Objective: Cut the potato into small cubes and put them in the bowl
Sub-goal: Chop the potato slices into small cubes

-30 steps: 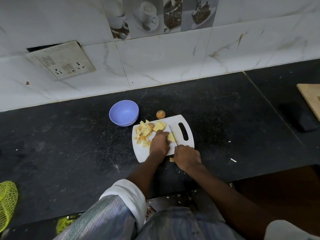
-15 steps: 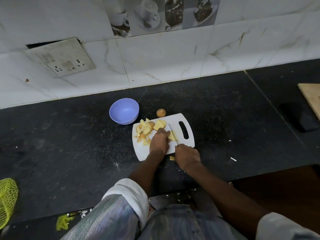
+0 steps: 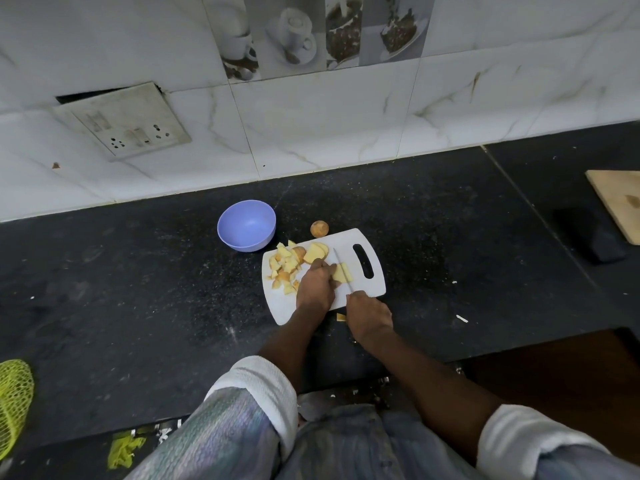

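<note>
A potato piece (image 3: 343, 273) is being cut on the white cutting board (image 3: 375, 278).

The piece is held down near the board's middle by the left hand (image 3: 314, 288), fingers curled over it. The knife (image 3: 343, 271) is gripped by the right hand (image 3: 369, 315) at the board's near edge, its blade laid across the piece. Cut potato chunks (image 3: 285, 265) are heaped on the board's left part. The purple bowl (image 3: 246, 225) stands just beyond the board's left corner; a small potato end (image 3: 319, 229) lies just behind the board. One stray bit (image 3: 341, 317) lies off the near edge.
</note>
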